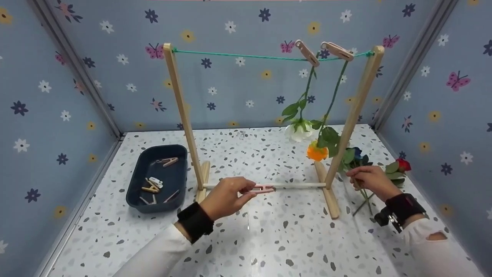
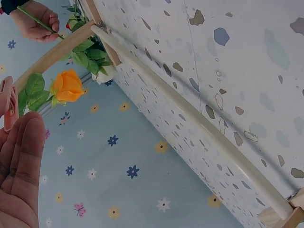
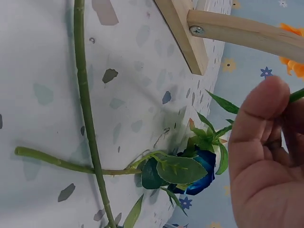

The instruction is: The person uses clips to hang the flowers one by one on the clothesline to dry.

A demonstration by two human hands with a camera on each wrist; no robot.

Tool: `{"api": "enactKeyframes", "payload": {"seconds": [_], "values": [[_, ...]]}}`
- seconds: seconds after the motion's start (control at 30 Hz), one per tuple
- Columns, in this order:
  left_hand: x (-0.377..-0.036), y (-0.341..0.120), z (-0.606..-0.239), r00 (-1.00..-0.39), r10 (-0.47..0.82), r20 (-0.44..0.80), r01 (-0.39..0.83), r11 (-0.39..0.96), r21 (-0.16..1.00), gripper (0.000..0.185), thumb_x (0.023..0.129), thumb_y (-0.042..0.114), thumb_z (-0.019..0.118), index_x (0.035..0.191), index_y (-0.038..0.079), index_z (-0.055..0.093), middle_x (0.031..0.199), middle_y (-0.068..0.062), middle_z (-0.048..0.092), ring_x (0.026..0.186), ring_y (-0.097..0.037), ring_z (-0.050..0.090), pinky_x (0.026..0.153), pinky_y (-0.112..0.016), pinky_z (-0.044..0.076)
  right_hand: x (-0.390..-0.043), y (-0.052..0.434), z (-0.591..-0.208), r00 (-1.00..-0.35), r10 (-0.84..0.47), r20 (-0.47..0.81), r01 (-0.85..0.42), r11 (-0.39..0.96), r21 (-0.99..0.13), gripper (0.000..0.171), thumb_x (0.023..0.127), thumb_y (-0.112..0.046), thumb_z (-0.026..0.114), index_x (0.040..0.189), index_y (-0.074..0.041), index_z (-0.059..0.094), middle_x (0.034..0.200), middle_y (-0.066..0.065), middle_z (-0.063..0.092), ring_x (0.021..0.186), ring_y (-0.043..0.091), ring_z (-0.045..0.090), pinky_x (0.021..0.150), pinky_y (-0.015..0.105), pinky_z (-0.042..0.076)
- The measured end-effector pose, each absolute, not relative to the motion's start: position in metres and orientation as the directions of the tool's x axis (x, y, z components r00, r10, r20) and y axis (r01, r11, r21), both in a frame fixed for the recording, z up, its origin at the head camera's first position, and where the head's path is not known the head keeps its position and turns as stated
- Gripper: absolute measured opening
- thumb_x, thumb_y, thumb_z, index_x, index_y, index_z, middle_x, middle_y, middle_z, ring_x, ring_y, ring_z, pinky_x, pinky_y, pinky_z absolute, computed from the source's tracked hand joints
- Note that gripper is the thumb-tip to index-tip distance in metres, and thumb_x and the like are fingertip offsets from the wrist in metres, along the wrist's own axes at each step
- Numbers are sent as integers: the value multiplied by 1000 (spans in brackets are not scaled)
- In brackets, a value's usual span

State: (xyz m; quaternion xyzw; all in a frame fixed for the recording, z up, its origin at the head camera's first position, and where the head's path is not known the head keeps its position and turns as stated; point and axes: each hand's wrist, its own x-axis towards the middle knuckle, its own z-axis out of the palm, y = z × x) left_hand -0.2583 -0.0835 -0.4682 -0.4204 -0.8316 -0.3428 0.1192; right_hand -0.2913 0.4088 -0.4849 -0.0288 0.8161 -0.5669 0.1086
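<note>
Head view: the left hand point(image 1: 228, 196) pinches a pink clothespin point(image 1: 264, 188) just below centre, its long axis nearly level, free end pointing right; the right hand point(image 1: 371, 181) pinches a green stem point(image 2: 33, 18) at the frame's right

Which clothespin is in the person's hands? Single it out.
The slim pink plastic clothespin, pinched by the left hand; two long beige clothespins grip the thin green cord, and the others lie in the dark blue rectangular plastic tray.

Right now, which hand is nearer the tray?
Left. The left hand is right of the tray, not touching; the right hand is much farther right, past the rack.
</note>
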Motion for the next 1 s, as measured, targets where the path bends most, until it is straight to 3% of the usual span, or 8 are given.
{"api": "enactKeyframes", "payload": {"seconds": [0.2,0.47,0.63,0.77,0.9,1.0], "values": [[-259,-86,-468,-603,615,509,794,401,457,17,102,9,76,114,-3,77,100,-13,79,86,-22,77,78,-34,65,-288,405,-484,-960,-255,116,-206,359,-910,33,106,6,61,135,20,63,105,-13,78,97,7,78,85,21,63],[-262,-88,-461,-584,600,547,810,397,431,17,101,8,77,114,-2,78,101,-14,80,85,-22,77,77,-37,66,-284,399,-471,-924,-91,372,-368,481,-795,30,108,-3,65,134,12,70,108,-25,75,95,-5,73,81,12,59],[-264,-90,-452,-566,589,577,824,388,413,16,99,5,78,113,-3,78,99,-14,80,84,-23,77,76,-36,65,-285,399,-458,-828,-7,561,-449,609,-655,20,103,4,69,120,6,79,109,-20,69,95,-9,62,80,7,47],[-265,-92,-442,-556,568,607,831,380,406,16,99,4,78,113,-4,78,99,-15,80,84,-24,77,77,-35,65,-286,398,-442,-725,6,688,-539,617,-574,20,99,11,70,116,9,80,114,-20,72,102,-15,63,90,5,48],[-266,-96,-428,-551,545,632,834,381,399,16,98,3,78,112,-5,78,98,-16,80,83,-24,77,75,-37,66,-281,393,-420,-656,75,751,-541,647,-538,20,98,9,73,118,9,79,109,-29,73,95,-18,67,88,3,50],[-269,-99,-417,-545,532,648,837,392,382,17,98,3,79,112,-5,78,97,-16,80,83,-24,77,74,-39,65,-276,386,-403,-644,140,752,-509,656,-558,21,98,6,75,119,10,75,105,-32,71,92,-18,68,86,2,50]]}}
